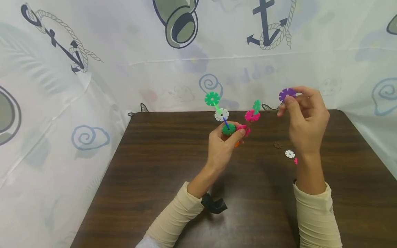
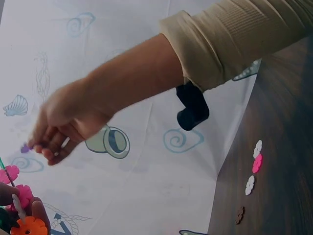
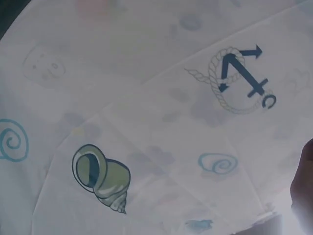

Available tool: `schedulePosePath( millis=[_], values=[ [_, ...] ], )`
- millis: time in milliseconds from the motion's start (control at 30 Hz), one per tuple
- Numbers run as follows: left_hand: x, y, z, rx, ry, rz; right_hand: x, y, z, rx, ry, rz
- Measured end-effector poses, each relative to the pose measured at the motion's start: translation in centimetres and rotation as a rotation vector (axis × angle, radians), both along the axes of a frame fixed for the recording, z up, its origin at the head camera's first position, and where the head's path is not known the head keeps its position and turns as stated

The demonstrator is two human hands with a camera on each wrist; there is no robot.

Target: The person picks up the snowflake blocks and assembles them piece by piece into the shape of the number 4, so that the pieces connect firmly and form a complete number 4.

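My left hand (image 1: 219, 147) grips a branching chain of slotted plastic discs above the table. One branch carries a green disc (image 1: 212, 99), a white disc (image 1: 221, 114) and a darker green disc (image 1: 228, 130). On the other are a pink disc (image 1: 252, 116) and a teal disc (image 1: 256, 105). The left wrist view shows an orange disc (image 2: 30, 228) by the left fingers. Raised at the right, my right hand (image 1: 308, 120) pinches a purple disc (image 1: 284, 94) between thumb and forefinger, apart from the chain. Only a dark part of a hand (image 3: 303, 186) edges into the right wrist view.
On the dark wooden table (image 1: 149, 162) lie a loose brown disc (image 1: 277, 145), a white disc (image 1: 289, 154) and a partly hidden pink disc (image 1: 296, 161). The left wrist view shows a second white disc (image 2: 250, 185). A printed white sheet (image 1: 124, 79) hangs behind.
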State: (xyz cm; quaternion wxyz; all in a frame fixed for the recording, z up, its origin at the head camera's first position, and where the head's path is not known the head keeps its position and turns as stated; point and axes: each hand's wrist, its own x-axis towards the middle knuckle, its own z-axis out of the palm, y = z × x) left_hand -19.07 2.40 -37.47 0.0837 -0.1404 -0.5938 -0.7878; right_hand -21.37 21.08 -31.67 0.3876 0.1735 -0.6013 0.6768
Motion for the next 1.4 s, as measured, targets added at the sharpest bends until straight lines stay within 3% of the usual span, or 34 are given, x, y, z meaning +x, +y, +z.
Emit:
schedulePosePath(
  millis=[333, 667, 1133, 1400],
  values=[
    [0.2, -0.1, 0.1, -0.050, 0.021, -0.015, 1.9, -1.2, 1.6, 0.036, 0.066, -0.025],
    [0.7, 0.1, 0.1, -0.117, 0.011, -0.036, 2.5, -1.8, 1.2, 0.152, 0.051, -0.069],
    [1.0, 0.5, 0.1, -0.108, 0.040, -0.036, 3.0, -1.8, 0.3, 0.362, 0.016, -0.177],
    [0.5, 0.1, 0.6, -0.095, 0.040, -0.011, 2.7, -1.3, 0.6, 0.394, 0.035, -0.153]
  ],
)
